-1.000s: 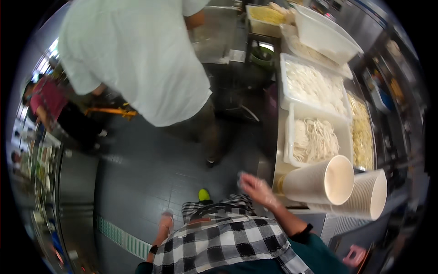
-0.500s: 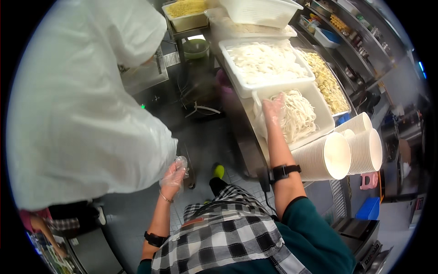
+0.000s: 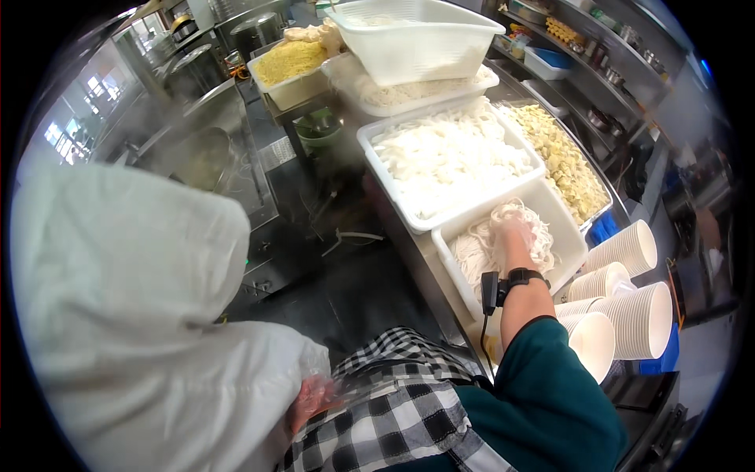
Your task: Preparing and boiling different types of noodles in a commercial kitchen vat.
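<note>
My right hand (image 3: 511,228), in a clear plastic glove, is down in a white tub (image 3: 563,216) of pale noodles (image 3: 473,258). Strands bunch up around its fingers, which look closed on them and are partly hidden. A black band with a small device (image 3: 492,293) is strapped at that wrist. Low in the picture, my left hand (image 3: 313,397), also gloved, is close to my checked apron (image 3: 409,417), beside the white clothing (image 3: 149,338) of what looks like a co-worker. Blur and that clothing obscure the left fingers.
Beyond the noodle tub stands a tub of wide white strips (image 3: 448,161), with a tray of yellowish pieces (image 3: 554,153) beside it. Stacked white tubs (image 3: 417,47) and yellow noodles (image 3: 291,63) are farther back. Stacks of paper cups (image 3: 641,318) stand at the right.
The view has shifted. My right hand has moved from the tub's left side into the noodles, which bunch around it. My left hand is now lower, closer to my apron and partly hidden.
</note>
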A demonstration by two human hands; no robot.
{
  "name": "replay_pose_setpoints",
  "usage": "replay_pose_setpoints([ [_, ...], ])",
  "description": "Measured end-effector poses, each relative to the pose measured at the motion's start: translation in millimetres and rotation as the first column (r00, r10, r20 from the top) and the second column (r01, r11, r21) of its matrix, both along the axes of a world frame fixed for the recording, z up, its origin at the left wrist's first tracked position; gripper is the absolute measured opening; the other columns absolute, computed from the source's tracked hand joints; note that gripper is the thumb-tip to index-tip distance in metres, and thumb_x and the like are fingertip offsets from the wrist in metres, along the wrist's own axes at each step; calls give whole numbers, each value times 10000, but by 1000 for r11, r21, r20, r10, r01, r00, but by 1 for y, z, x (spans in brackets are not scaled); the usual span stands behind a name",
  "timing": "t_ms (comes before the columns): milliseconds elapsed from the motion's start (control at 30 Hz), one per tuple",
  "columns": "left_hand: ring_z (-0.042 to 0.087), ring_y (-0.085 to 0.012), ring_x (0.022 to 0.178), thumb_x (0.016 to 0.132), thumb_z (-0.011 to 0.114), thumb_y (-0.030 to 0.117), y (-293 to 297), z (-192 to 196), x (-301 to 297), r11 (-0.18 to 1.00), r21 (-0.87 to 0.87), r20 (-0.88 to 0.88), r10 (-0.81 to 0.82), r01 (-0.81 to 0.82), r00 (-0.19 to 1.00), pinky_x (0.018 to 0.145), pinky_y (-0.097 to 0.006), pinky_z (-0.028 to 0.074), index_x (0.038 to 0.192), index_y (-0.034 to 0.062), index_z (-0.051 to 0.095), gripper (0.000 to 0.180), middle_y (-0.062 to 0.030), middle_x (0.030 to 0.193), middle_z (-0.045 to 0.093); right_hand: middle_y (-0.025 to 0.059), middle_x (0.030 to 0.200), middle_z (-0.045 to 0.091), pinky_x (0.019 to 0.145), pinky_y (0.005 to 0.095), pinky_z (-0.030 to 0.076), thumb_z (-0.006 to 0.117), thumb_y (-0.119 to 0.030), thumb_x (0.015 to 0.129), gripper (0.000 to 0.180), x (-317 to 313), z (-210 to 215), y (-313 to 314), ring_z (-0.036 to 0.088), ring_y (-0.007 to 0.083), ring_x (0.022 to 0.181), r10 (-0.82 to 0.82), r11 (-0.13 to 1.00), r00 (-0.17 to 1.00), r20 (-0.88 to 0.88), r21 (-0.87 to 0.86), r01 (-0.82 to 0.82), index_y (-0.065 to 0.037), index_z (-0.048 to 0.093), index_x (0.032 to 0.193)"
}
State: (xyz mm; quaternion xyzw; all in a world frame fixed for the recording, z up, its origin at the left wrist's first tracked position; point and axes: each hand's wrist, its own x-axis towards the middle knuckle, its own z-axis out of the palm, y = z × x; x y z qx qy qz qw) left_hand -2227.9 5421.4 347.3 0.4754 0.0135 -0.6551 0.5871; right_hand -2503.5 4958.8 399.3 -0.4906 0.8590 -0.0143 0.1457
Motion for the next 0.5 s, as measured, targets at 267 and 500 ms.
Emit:
replay_pose_setpoints([
  [267,507,-107,673,819,528,203,-92,7,16,994,-81,367,-34,69,930,556,-226,418,965,62,487,207,-41,829,538,125,902,587,779,325,416,622,-189,612,510,-44,-114,-35,562,239,862,197,533,939,283,-835,140,-54,490,1086],
  [500,536,-96,710,802,540,159,-241,47,37,965,-158,627,-64,208,776,594,-227,446,1084,50,465,312,-54,874,569,80,867,576,662,263,435,535,-2,655,390,-49,-56,-25,555,154,735,311,313,649,694,-720,620,-14,509,1044],
])
